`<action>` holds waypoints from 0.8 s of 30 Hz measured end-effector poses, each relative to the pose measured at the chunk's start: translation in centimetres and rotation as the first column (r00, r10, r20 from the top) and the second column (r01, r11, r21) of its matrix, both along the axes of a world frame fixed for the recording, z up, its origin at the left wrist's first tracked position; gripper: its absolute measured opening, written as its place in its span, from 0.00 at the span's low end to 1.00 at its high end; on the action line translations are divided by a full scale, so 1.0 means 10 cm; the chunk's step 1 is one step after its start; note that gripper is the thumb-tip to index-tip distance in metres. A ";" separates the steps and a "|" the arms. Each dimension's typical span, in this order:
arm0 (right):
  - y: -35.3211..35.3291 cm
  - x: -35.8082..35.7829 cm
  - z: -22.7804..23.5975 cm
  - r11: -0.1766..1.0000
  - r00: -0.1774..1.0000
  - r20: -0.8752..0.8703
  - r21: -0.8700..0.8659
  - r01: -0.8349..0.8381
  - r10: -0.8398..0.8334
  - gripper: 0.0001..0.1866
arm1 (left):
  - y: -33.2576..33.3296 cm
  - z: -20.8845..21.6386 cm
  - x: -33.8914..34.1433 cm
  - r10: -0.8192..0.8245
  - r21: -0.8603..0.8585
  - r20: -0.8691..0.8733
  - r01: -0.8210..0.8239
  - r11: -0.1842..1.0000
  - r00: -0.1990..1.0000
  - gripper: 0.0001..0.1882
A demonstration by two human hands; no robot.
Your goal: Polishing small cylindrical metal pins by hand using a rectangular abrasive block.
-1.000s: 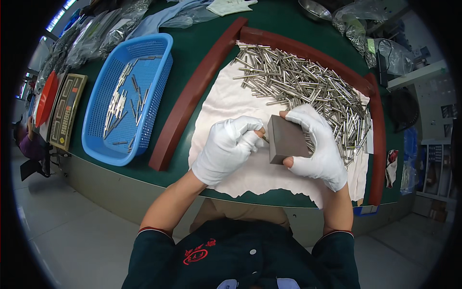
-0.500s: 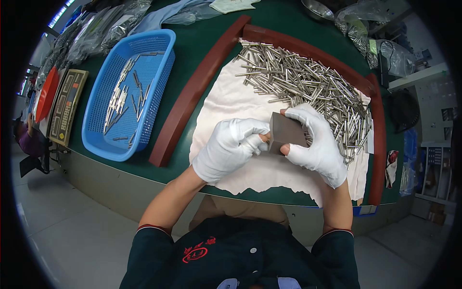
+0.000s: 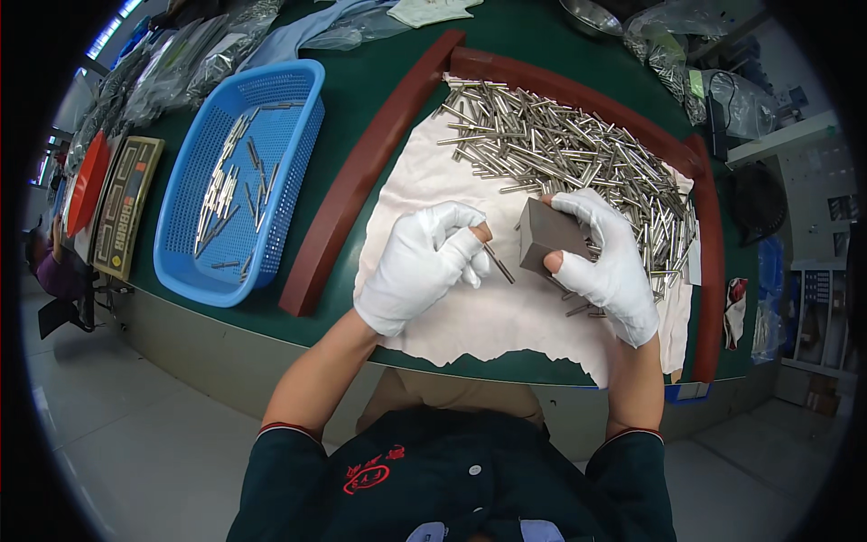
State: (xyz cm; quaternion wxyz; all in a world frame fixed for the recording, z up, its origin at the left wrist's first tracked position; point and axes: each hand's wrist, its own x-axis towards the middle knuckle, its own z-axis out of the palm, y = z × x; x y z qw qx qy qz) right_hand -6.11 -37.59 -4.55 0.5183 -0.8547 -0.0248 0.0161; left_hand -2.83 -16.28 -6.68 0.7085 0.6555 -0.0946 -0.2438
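In a white glove with bare fingertips, my left hand point(image 3: 424, 257) pinches one end of a thin metal pin point(image 3: 499, 265), whose free end slants down to the right. My right hand point(image 3: 607, 262), gloved the same way, grips a dark grey rectangular block point(image 3: 549, 237) between thumb and fingers. A small gap parts the pin from the block. Both hands are above a pale cloth point(image 3: 415, 194). Beyond and to the right of my right hand lies a big heap of shiny metal pins point(image 3: 564, 149), and a few more show beneath that hand.
Dark red bars point(image 3: 361, 181) frame the cloth at left, back and right on a green table point(image 3: 348, 86). At left stands a blue plastic basket point(image 3: 302, 154) holding several pins. Farther left are a boxed device point(image 3: 126, 203) and a red tray point(image 3: 88, 185); another person point(image 3: 56, 257) sits beyond.
My left hand has drawn back left from the block, and the pin in it now shows. The block in my right hand has shifted slightly right.
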 end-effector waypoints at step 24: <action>0.01 -0.04 -0.04 0.965 0.964 0.033 -0.016 -0.262 0.262 0.32 | -0.01 -0.14 -0.04 -0.167 0.178 0.615 0.071 0.981 0.770 0.03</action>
